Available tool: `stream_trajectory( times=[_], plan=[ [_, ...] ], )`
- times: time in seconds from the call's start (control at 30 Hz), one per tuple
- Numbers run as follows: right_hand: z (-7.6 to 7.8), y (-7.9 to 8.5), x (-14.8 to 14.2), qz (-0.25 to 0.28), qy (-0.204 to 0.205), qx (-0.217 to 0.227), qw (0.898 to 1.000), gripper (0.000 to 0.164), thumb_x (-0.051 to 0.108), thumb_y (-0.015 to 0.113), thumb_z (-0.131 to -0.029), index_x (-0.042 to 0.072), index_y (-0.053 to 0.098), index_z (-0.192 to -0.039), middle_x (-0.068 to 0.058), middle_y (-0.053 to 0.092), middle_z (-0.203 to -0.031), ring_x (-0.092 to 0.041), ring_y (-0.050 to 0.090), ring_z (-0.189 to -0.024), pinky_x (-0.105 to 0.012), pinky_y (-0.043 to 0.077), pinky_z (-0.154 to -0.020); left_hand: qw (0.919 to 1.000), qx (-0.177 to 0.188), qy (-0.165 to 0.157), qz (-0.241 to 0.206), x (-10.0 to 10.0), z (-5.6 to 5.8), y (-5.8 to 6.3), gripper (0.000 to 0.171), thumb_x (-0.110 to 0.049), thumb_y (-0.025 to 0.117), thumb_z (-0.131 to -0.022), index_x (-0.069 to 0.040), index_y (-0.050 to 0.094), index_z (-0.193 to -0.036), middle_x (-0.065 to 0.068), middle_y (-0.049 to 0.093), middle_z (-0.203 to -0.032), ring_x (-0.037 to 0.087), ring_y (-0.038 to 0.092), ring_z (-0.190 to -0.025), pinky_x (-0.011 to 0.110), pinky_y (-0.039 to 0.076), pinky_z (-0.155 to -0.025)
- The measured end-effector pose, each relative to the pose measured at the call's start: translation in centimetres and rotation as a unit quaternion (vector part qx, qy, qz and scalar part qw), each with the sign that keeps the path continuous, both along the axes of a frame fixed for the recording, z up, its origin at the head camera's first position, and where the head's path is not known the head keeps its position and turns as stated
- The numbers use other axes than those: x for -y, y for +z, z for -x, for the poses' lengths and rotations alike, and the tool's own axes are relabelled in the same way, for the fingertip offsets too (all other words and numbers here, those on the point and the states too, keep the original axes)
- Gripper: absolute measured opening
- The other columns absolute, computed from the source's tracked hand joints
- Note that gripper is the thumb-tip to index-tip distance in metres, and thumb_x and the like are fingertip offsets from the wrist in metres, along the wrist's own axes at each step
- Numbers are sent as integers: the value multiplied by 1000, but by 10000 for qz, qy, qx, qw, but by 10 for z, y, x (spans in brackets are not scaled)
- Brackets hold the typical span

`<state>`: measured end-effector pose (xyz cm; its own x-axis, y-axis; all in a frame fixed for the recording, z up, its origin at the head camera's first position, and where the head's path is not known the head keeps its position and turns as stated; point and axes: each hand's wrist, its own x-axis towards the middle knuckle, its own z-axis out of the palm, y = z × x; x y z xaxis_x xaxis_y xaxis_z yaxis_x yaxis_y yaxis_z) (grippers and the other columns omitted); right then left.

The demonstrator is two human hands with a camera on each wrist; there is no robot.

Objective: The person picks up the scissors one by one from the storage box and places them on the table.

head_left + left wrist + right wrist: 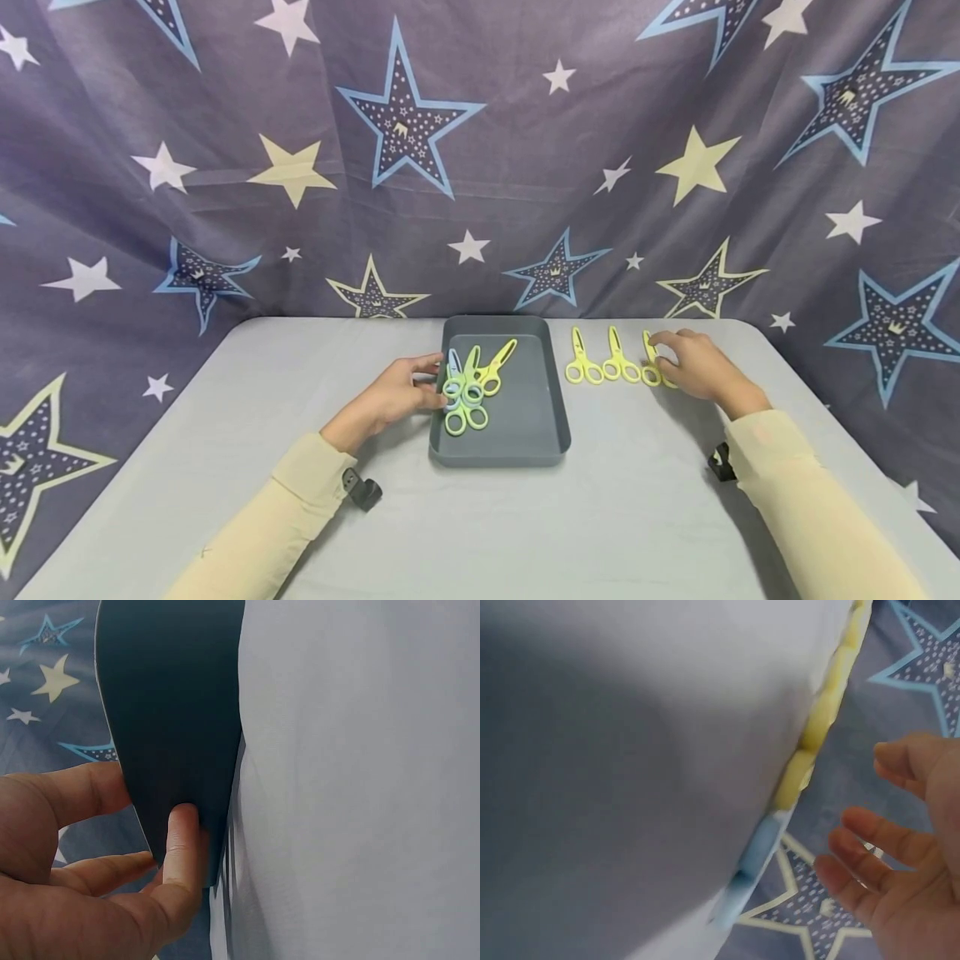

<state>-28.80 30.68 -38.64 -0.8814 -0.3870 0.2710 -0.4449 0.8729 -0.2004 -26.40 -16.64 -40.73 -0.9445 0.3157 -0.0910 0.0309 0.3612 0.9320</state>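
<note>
Two pale sleeves (247, 533) are spanning the tabletop (525, 533); the left hand (393, 396) is pinching one tray (532, 425), the right hand (693, 367), fingers (889, 834) apart, is hovering by three lined-up yellow scissors (617, 358).

Star-patterned cloth (517, 158) hangs behind the pale table (502, 533).

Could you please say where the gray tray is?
In the head view, the gray tray sits centrally, between the left hand and the row of yellow scissors on its right.

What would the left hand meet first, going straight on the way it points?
Probably the side wall of the grey tray, which the left hand seems to touch; exact contact is unclear.
</note>
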Motion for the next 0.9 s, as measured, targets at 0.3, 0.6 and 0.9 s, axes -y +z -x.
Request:
stream_trajectory(
  times=[0.3, 0.6, 0.9],
  plan=[
    [-1, 10, 37, 84, 462, -135, 9988, 34, 9, 63, -95, -2, 65, -127, -27, 66, -117, -46, 62, -109, -62, 49, -95, 10000, 43, 7, -39, 1, 0, 0, 86, 4, 74, -81, 3, 34, -157, 28, 46, -146, 29, 63, -112, 30, 59, -91],
    [-6, 17, 79, 64, 767, -241, 9967, 35, 11, 65, -95, 0, 66, -128, -23, 67, -119, -45, 61, -113, -62, 48, -100, 10000, 77, 39, 5, 2, 0, 0, 86, 3, 75, -81, 2, 35, -157, 27, 48, -145, 27, 63, -110, 29, 58, -91],
    [-12, 13, 117, -19, 1255, -143, 9920, 31, 12, 66, -96, 3, 69, -125, -20, 67, -123, -43, 60, -118, -61, 45, -106, 9999, 36, 39, 114, 2, 1, -1, 86, 2, 75, -81, 1, 36, -157, 26, 49, -145, 26, 63, -110, 31, 58, -92]
  ],
)
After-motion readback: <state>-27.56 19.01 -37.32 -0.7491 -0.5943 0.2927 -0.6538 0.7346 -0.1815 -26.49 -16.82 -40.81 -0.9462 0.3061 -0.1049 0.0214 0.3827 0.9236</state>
